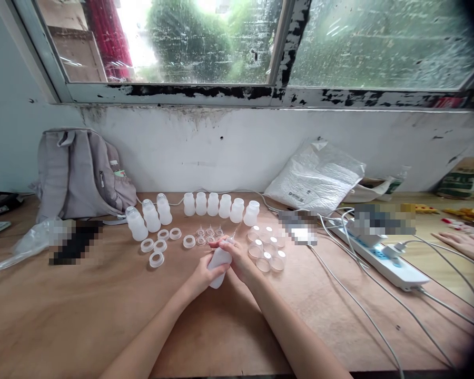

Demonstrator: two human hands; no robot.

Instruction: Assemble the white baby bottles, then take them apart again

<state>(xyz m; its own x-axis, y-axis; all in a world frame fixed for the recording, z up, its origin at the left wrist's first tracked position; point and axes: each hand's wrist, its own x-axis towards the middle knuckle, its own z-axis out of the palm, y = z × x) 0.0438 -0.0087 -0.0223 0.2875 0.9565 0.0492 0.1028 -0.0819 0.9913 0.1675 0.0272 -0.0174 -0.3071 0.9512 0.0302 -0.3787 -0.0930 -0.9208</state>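
Observation:
My left hand (203, 273) is wrapped round a frosted white baby bottle (220, 262), which leans up and to the right. At its mouth my right hand (239, 258) is closed on a clear bottle teat (234, 233), whose thin tip sticks out above the fingers; how it sits on the neck is hidden. Just beyond my hands lie several more clear teats (209, 232). Several white screw rings (157, 259) lie to the left, with one ring (189, 241) nearer the teats. On the right is a group of clear round caps (263, 263).
Several uncapped bottles (213, 204) stand in a curved row behind. Three assembled bottles (151, 216) stand left of them, near a grey backpack (77, 173). A power strip (387, 263) and cables run along the right. Another person's hand (460, 245) rests at the far right.

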